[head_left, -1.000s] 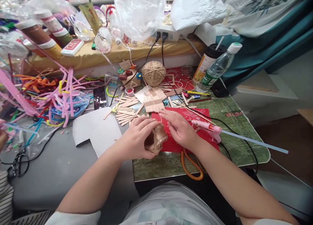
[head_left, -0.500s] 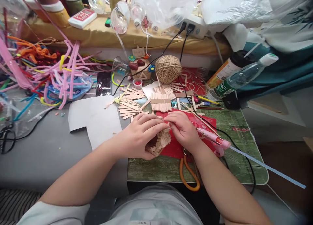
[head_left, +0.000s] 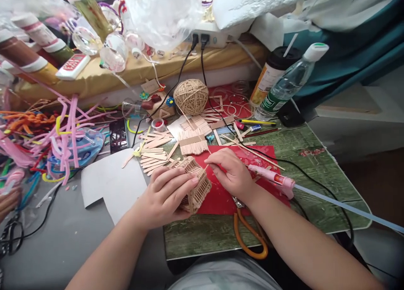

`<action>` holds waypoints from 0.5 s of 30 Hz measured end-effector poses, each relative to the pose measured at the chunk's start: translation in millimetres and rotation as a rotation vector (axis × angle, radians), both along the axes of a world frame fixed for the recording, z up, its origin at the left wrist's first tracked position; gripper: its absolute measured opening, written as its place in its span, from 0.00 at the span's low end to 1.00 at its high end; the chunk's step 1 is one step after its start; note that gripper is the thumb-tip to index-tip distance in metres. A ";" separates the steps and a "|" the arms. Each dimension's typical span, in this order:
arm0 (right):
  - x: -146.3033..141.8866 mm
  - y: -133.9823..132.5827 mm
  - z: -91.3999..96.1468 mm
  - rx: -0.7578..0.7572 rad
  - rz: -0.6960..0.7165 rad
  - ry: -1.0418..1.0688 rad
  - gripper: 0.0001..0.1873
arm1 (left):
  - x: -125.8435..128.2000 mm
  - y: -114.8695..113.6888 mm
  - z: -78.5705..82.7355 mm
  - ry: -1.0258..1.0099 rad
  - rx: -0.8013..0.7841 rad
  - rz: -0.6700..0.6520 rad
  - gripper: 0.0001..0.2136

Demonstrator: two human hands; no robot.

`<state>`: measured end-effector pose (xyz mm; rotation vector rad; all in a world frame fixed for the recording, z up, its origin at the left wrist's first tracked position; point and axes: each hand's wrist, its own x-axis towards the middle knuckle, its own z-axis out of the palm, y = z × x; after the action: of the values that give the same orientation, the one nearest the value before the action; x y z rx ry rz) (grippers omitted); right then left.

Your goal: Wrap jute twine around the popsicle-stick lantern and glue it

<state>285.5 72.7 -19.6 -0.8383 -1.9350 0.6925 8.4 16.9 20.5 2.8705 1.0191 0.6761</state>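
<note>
My left hand [head_left: 172, 193] is wrapped over a small lattice structure of craft sticks and twine [head_left: 199, 187], tilted above the table's front part. Part of it is hidden under my palm. Beside its upper right edge, my right hand [head_left: 232, 172] pinches a thin strand of twine [head_left: 207, 167] between thumb and fingertips. The twine ball [head_left: 191, 97] lies behind both hands, with a strand trailing from it toward me. Under my hands is a red sheet [head_left: 217, 201]. Orange-handled scissors [head_left: 249, 239] lie below my right wrist, and a pink glue gun [head_left: 271, 175] rests right of it.
Loose craft sticks [head_left: 154, 157] and a bound stick panel [head_left: 193, 142] lie beyond my hands. A black cord [head_left: 268, 157] crosses the green board [head_left: 315, 172]. At right stands a bottle [head_left: 280, 88]. Pipe cleaners [head_left: 67, 134] and another person's hand [head_left: 8, 203] are at left.
My view has shifted. The lattice structure is turned so that its slatted side shows, and my right hand has drawn slightly away from it with the twine. Another person's hand appears at left.
</note>
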 end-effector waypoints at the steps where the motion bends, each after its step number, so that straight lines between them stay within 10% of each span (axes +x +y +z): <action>1: -0.1 0.2 -0.8 -0.004 0.010 -0.003 0.11 | 0.1 -0.3 0.0 0.004 -0.010 -0.001 0.46; 15: -1.9 2.2 -8.9 -0.023 0.117 -0.021 0.12 | 3.6 7.3 -7.0 -0.123 0.066 -0.011 0.43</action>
<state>283.6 74.9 -28.4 -0.7534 -2.0109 0.7799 12.0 24.2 13.5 2.8449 0.9820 0.8896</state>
